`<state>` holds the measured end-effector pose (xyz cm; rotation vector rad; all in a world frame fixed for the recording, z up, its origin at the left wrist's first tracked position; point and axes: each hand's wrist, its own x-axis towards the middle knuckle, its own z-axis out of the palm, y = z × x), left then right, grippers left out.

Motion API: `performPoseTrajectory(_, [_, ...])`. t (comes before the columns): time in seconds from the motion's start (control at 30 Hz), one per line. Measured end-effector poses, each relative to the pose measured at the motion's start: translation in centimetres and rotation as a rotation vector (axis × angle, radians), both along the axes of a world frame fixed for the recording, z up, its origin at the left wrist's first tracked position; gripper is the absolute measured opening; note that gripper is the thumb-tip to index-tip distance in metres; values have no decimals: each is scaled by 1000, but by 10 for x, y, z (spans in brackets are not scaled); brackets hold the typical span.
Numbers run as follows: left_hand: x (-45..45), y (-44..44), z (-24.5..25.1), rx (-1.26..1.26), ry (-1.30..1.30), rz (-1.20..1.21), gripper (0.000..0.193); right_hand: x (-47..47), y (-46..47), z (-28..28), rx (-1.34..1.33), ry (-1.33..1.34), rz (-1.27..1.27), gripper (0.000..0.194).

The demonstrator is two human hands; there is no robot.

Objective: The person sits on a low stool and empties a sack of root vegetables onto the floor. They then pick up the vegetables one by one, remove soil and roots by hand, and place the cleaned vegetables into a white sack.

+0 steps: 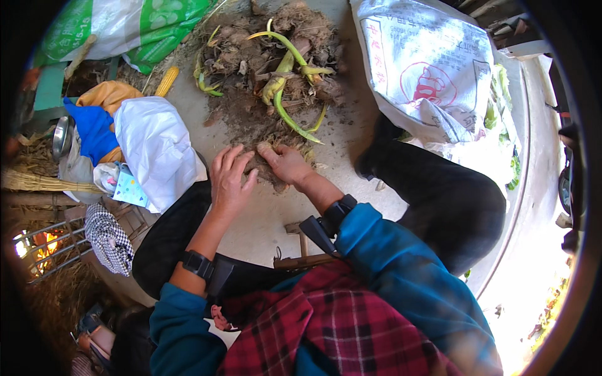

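A brown, fibrous root clump (275, 177) lies on the concrete floor between my hands, partly hidden by them. My right hand (287, 165) is closed on its upper part, thumb on top. On the left, my left hand (231, 177) has its fingers spread beside the clump; whether the fingertips touch it is unclear. Just beyond both hands is a heap of soil-covered roots (235, 51), with bent green shoots (284, 101) growing out of it. Loose dark soil is scattered between the heap and my fingers.
A printed white woven sack (428, 70) lies at the right over leafy greens (501, 108). At left are a white plastic bag (157, 145), blue cloth (94, 131), a corn cob (167, 81) and a green-and-white sack (117, 28). Fire (44, 249) burns behind a metal rack at lower left.
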<state>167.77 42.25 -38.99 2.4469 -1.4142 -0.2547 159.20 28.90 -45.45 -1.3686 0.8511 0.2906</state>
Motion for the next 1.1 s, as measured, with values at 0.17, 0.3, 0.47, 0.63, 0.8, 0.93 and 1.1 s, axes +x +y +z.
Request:
performPoseTrajectory(0.17, [-15, -5, 3, 44, -24, -200, 28, -3, -2, 10, -177, 91, 100, 65])
performPoseTrajectory(0.3, [-15, -9, 5, -78, 26, -251, 15, -3, -5, 9, -299, 58, 67, 68])
performPoseTrajectory(0.47, [-11, -17, 11, -84, -18, -107, 29, -4, -10, 2, -67, -3, -48, 71])
performPoseTrajectory(0.63, [-21, -32, 13, -6, -51, -255, 38, -18, -21, 3, -131, 50, -54, 76])
performPoseTrajectory(0.8, [-24, -41, 27, -133, -170, -406, 25, -35, -37, 33, -348, -10, -37, 75])
performPoseTrajectory(0.93, [-31, -40, 51, -341, -266, -528, 13, -50, -48, 78, -491, -16, 21, 75])
performPoseTrajectory(1.1, [-43, -29, 73, -569, -249, -460, 11, -57, -48, 125, -607, -157, 131, 66])
